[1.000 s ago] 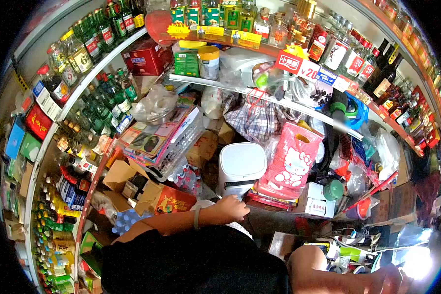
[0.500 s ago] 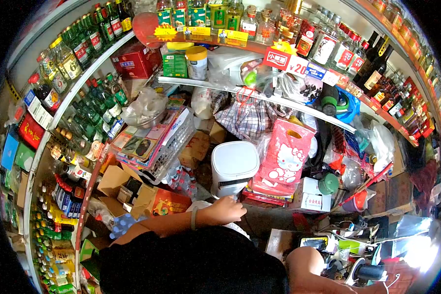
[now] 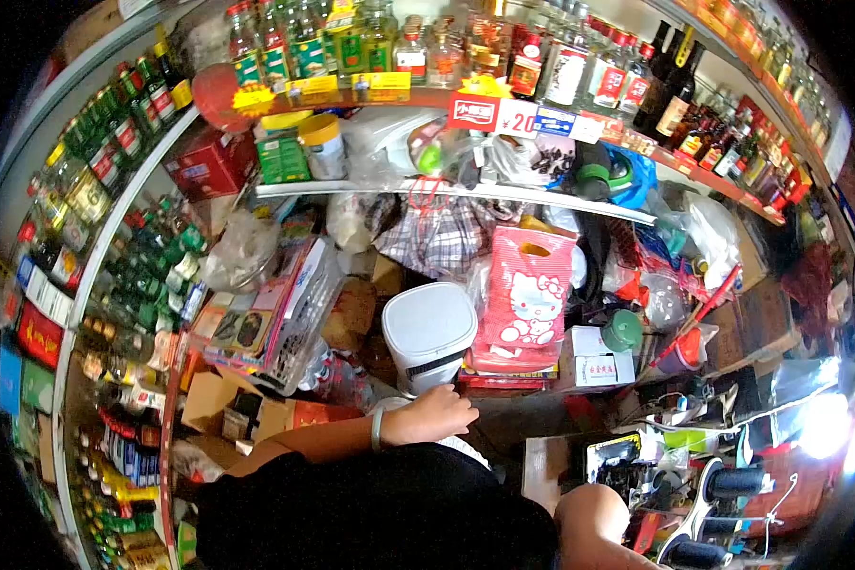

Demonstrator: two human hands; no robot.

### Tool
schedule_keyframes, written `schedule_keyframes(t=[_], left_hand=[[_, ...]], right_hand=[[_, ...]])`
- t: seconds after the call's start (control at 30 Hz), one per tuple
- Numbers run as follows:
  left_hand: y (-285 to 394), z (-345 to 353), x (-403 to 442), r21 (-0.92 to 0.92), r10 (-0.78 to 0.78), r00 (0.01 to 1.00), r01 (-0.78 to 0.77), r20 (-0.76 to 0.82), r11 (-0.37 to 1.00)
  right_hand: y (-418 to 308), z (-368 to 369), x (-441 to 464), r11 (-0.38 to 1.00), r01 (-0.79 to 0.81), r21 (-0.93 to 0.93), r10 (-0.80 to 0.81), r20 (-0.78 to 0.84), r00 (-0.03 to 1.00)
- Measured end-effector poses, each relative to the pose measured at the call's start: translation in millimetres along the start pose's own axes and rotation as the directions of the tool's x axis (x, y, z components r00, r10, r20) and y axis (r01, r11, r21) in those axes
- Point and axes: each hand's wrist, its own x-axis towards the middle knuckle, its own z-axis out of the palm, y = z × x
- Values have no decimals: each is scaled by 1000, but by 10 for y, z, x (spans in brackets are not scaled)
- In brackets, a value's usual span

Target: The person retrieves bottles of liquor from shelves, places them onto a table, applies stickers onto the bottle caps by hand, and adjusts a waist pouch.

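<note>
**Left Hand Hovers Beside White Bin in Crowded Liquor Shop**

A left hand (image 3: pixel 432 416), its wrist ringed by a pale bracelet (image 3: pixel 377 429), hangs partly closed with fingers bent inward, just beside the base of a white lidded bin (image 3: pixel 429 328). The palm is turned from view, so whether it grips anything cannot be told. The right hand is out of frame. The bin stands upright amid the clutter, a pink cartoon-cat bag (image 3: pixel 530 299) at its right and a grey basket (image 3: pixel 321 309) of magazines to its left. Beyond the bag, a green-lidded container (image 3: pixel 622 331) sits by a white box (image 3: pixel 600 369). A white shelf rail (image 3: pixel 456 190) crosses in front of a plaid bag (image 3: pixel 437 236), while black clothing (image 3: pixel 370 508) blocks the lower foreground. At lower right, near a glaring lamp (image 3: pixel 824 425), lie what appear to be black thread spools (image 3: pixel 734 483). Bottles (image 3: pixel 565 71) line the shelves above.
</note>
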Motion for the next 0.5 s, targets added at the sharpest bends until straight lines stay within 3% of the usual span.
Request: schedule_keyframes(t=[0.3, 0.37, 0.43, 0.5], left_hand=[[-728, -420, 376, -151, 98, 993, -108, -73, 983], [-1012, -537, 491, -169, 71, 997, -74, -20, 983], [-1282, -896, 559, -265, 62, 980, -112, -190, 958], [-1574, -1323, 559, -143, 65, 905, -137, -421, 980]], right_hand=[[311, -121, -210, 993, 21, -112, -9, 105, 994], [390, -165, -266, 991, 58, -120, -41, 140, 989], [458, -236, -320, 988, 91, -123, -69, 178, 982], [521, -351, -400, 984, 135, -119, -106, 218, 970]])
